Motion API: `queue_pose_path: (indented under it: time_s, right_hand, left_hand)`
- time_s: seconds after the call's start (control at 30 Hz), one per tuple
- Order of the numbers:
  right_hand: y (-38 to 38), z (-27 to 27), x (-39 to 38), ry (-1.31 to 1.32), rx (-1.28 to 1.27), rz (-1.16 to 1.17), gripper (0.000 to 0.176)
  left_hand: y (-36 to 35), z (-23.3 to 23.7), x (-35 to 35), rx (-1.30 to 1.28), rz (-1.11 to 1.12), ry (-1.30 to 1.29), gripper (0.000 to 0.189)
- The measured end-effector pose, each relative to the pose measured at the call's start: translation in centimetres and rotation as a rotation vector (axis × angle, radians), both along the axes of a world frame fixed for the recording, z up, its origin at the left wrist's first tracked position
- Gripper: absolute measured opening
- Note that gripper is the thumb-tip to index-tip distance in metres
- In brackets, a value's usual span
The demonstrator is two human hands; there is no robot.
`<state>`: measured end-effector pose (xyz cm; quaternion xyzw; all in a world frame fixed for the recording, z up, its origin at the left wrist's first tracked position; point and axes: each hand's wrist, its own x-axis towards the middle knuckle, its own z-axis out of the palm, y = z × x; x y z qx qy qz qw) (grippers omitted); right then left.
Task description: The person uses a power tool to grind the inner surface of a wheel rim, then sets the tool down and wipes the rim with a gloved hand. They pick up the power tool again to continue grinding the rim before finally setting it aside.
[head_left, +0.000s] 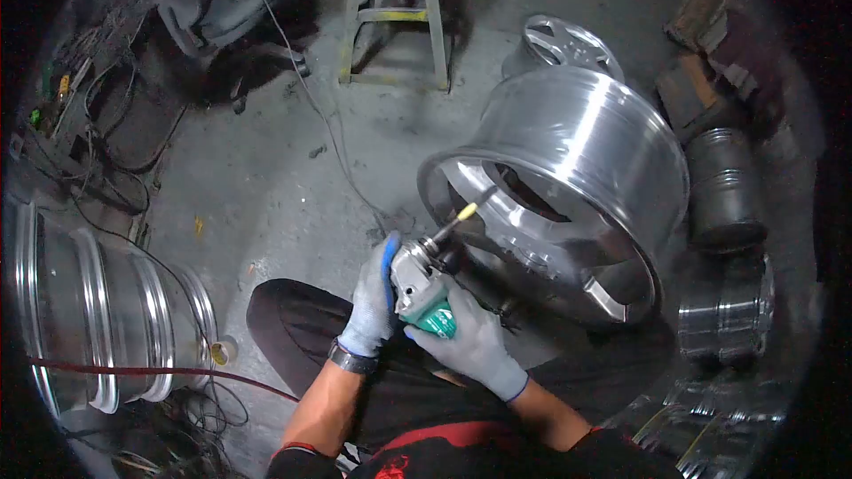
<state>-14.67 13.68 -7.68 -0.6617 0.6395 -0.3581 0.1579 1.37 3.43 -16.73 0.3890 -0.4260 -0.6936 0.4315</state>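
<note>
Between my two gloved hands is a grinder (pixel 413 277) with a metal head and a green body. A slim shaft with a yellow band (pixel 468 211) sticks out of its head. My left hand (pixel 371 297), in a grey and blue glove, is closed around the head's left side. My right hand (pixel 475 337) wraps the green body from the right. The shaft's dark tip overlaps the open face of a large shiny alloy wheel rim (pixel 586 129), tilted toward me in front of my knees. The rim's spokes show inside it.
Behind the large rim lies a smaller spoked wheel (pixel 572 46). More rims stand at left (pixel 124 319) and right (pixel 726 310). A metal stool (pixel 395 18) is at the back. A thin cable (pixel 324 111) crosses the floor, and a red hose (pixel 160 369) runs at lower left.
</note>
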Motion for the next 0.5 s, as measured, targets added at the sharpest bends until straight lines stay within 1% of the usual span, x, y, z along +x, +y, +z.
queue_pose_path:
  time_s: [0.03,0.07,0.13,0.17,0.23,0.27,0.3,0.37,0.47,0.5]
  right_hand:
    - [0.4,-0.2,0.1,0.003,0.006,0.002,0.09]
    - [0.7,-0.3,0.2,0.023,0.056,-0.027,0.091]
    - [0.6,-0.6,0.3,0.038,0.106,-0.056,0.091]
    - [0.3,-0.9,0.4,0.054,0.089,-0.029,0.09]
    - [-0.6,-1.3,0.6,0.068,0.065,-0.005,0.089]
    - [-1.3,-1.3,0.6,0.054,0.004,0.024,0.088]
    - [-1.9,-1.1,0.6,0.042,-0.056,0.051,0.086]
    - [-2.5,-0.6,0.3,0.033,-0.09,0.074,0.084]
    - [-1.7,-0.8,-0.3,0.028,-0.101,0.106,0.087]
    - [-0.6,-0.7,-0.4,0.047,0.009,0.058,0.088]
  left_hand:
    - [0.5,0.5,0.1,-0.219,-0.055,-0.201,0.048]
    - [0.7,1.1,0.1,-0.216,-0.054,-0.2,0.048]
    - [0.8,2.6,0.0,-0.632,0.04,-0.547,0.042]
    - [0.8,3.5,0.1,-0.633,0.037,-0.551,0.042]
    - [0.3,4.8,0.0,-0.033,0.09,0.167,0.046]
    - [-1.8,4.9,0.0,0.352,0.111,0.298,0.047]
    - [-1.8,5.5,0.2,0.346,0.131,0.297,0.051]
    - [-2.1,5.6,0.5,0.414,0.15,0.453,0.049]
    - [-1.0,6.8,-0.7,0.437,0.077,0.391,0.046]
    - [0.2,5.4,-0.7,0.056,0.145,0.102,0.038]
